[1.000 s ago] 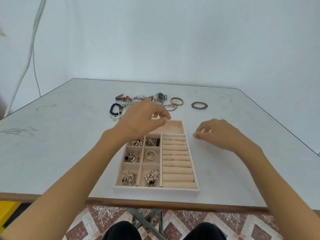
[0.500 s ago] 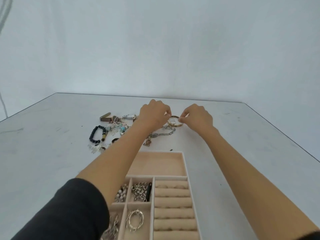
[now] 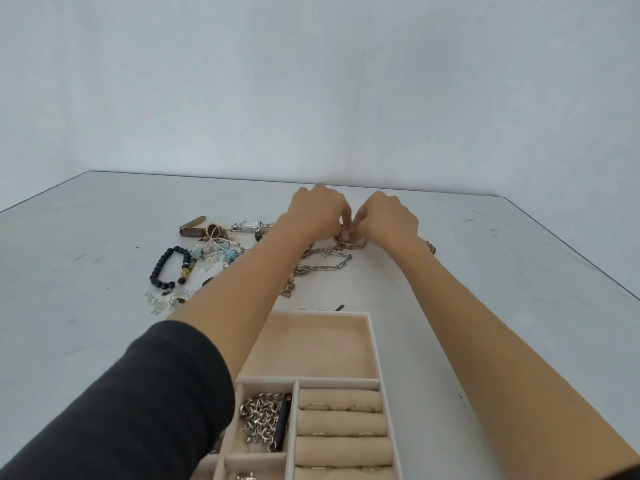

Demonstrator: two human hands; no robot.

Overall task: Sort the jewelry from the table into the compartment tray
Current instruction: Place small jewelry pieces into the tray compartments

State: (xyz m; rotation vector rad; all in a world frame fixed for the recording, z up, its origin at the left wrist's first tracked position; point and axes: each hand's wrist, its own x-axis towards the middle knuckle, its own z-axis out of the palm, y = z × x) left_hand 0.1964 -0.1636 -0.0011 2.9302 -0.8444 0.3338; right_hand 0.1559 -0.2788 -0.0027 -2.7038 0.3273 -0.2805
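Note:
A beige compartment tray lies near me, its large far compartment bare, small compartments holding chains, and ring rolls on the right. Beyond it loose jewelry lies on the grey table: a black bead bracelet, a silver watch, a brown-strap watch, a silver chain. My left hand and my right hand meet over a gold bangle, fingertips pinching it together. The bangle rests on or just above the table; which, I cannot tell.
A beaded bracelet peeks out behind my right forearm. Clear crystal pieces lie left of the tray. The table's far edge runs just behind my hands, its right edge slants down at the far right. A plain white wall stands behind.
Both hands reached from the tray area to the far jewelry pile and closed in on the gold bangle. The camera leaned forward, so the tray now sits low in view.

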